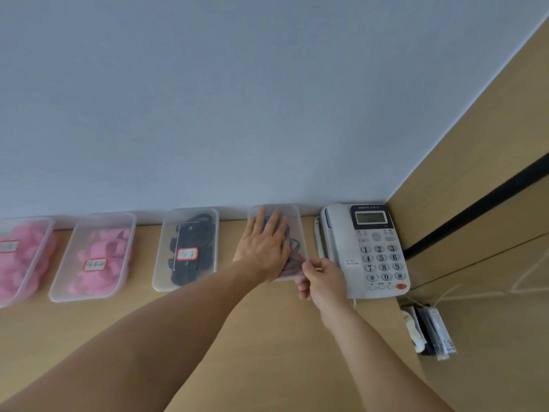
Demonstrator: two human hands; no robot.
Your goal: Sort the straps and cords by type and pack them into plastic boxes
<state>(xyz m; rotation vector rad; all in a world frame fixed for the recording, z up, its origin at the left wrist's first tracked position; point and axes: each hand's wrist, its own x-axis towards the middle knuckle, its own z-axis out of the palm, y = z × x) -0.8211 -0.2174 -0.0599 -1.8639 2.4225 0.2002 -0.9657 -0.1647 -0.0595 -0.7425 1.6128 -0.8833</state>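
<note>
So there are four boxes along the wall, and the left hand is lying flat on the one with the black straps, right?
Not quite. In the head view the left hand lies flat on the cord box beside the phone, with blue and reddish cords inside. The black strap box sits one place to its left, untouched. The rest holds.

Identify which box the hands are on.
The rightmost box, beside the phone: left hand flat on top, right hand pinching its near corner. It alone is touched.
</note>
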